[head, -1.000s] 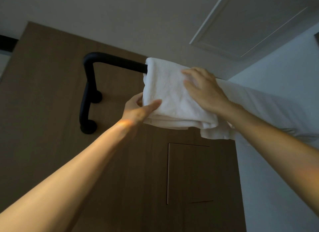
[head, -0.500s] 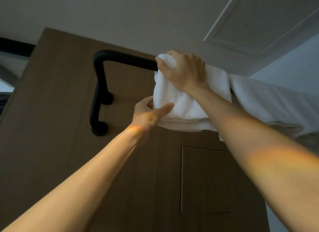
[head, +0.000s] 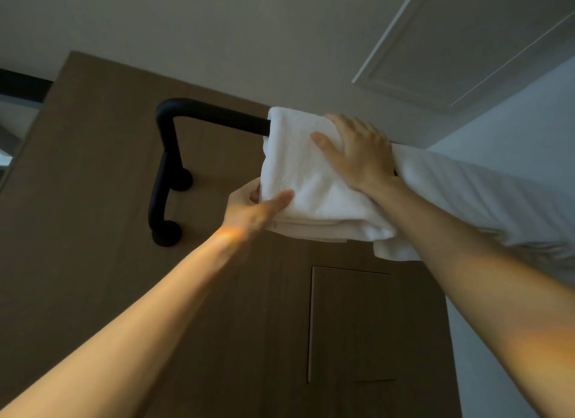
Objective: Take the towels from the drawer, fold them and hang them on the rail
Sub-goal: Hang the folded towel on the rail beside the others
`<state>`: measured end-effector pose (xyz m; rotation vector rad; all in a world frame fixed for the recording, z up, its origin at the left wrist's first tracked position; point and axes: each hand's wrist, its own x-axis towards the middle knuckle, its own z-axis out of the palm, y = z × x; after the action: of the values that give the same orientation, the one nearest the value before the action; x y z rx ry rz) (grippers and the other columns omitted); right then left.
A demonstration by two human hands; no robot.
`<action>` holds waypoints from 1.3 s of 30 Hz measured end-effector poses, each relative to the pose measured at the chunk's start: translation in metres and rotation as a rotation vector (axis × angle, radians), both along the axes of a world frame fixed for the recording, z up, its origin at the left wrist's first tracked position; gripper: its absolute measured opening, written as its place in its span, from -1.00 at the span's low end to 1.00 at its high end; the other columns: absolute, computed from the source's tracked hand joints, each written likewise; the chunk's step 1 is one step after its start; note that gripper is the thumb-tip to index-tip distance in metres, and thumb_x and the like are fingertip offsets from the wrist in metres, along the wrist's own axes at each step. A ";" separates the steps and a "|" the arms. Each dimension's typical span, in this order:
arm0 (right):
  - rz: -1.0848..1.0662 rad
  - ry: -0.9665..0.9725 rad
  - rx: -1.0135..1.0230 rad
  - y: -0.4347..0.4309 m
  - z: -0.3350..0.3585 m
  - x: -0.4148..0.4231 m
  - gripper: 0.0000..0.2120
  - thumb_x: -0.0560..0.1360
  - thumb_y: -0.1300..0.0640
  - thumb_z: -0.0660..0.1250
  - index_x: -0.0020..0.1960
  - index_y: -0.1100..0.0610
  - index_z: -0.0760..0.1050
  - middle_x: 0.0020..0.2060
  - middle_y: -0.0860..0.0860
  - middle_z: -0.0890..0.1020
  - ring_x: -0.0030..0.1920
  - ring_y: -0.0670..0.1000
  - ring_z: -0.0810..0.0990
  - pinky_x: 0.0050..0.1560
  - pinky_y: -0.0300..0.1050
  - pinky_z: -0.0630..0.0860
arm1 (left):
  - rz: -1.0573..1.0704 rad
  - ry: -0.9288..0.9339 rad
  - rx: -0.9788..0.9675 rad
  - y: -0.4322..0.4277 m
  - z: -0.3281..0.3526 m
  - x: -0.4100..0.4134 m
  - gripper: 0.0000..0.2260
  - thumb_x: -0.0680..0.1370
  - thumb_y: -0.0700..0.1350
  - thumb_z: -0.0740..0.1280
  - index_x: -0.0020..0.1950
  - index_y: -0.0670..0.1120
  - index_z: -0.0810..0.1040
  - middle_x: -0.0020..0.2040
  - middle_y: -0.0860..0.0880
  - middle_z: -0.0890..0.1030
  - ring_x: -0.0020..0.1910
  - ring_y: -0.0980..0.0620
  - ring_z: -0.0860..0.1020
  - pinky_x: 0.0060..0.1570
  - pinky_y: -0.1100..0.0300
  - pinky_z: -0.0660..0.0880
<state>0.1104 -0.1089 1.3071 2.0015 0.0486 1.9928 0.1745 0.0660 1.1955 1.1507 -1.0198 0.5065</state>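
Terry cloth made up the folded towel [head: 305, 181], a thick white pad of several layers draped over the black rail [head: 217, 117], its stacked lower edges hanging on the near side. The left hand [head: 252, 209] pinched its lower left corner, thumb across the front face and the other digits tucked behind the cloth. The right hand [head: 357, 153] lay flat against the upper right part near the bar, its fingers [head: 351, 125] spread and pressing rather than closed round anything. Soft, light and limp, such a pad would likely sag or slide apart if taken by one layer alone, so the sensible hold seemed to be through the full thickness at a corner or along the fold, with a flat palm steadying it where it crossed the bar. The smooth round tube looked as though it offered little friction, so uneven lengths front and back might let the cloth creep off. Just right of it, touching or nearly so, a second towel [head: 466, 193] was spread along the same bar toward the right edge of view. The bar bent down at its left end into two round mounts on a wooden panel [head: 93, 200], with a pale ceiling [head: 217, 28] and its recessed hatch [head: 466, 44] far above.
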 end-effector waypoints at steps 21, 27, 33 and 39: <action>0.188 0.148 0.097 0.032 -0.088 -0.059 -0.58 0.65 -0.04 0.11 0.50 -0.04 0.28 0.47 -0.02 0.33 0.48 -0.04 0.22 0.46 -0.06 0.16 | 0.055 0.099 0.017 0.021 -0.031 -0.026 -0.32 0.50 0.20 0.32 0.53 -0.05 0.23 0.40 -0.02 0.42 0.30 0.04 0.43 0.19 0.19 0.38; 0.169 0.232 0.067 0.045 -0.140 -0.089 -0.57 0.61 -0.06 0.12 0.46 -0.06 0.34 0.42 -0.06 0.39 0.44 -0.04 0.29 0.45 0.01 0.25 | 0.254 -0.107 0.098 0.041 -0.059 -0.029 -0.43 0.55 0.20 0.26 0.51 0.05 0.27 0.45 0.06 0.38 0.40 0.09 0.36 0.20 0.25 0.30; 0.099 0.314 0.069 0.053 -0.198 -0.111 -0.55 0.58 -0.01 0.17 0.46 -0.03 0.36 0.39 -0.03 0.44 0.41 0.01 0.35 0.43 0.00 0.27 | 0.504 -0.313 0.290 0.053 -0.114 -0.038 -0.52 0.59 0.10 0.25 0.50 0.07 0.30 0.42 0.10 0.38 0.39 0.14 0.34 0.27 0.21 0.33; 0.057 0.482 0.114 0.044 -0.269 -0.130 -0.54 0.59 0.03 0.24 0.48 -0.05 0.32 0.40 -0.06 0.44 0.42 -0.06 0.35 0.49 -0.03 0.10 | 0.660 -0.424 0.443 0.063 -0.171 -0.071 -0.57 0.60 0.07 0.23 0.48 0.06 0.33 0.40 0.11 0.41 0.17 0.05 0.52 0.18 0.17 0.39</action>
<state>-0.0191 -0.0652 1.0382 2.5355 0.1028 1.5273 0.1031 0.1294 1.0247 1.8432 -1.1325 1.1217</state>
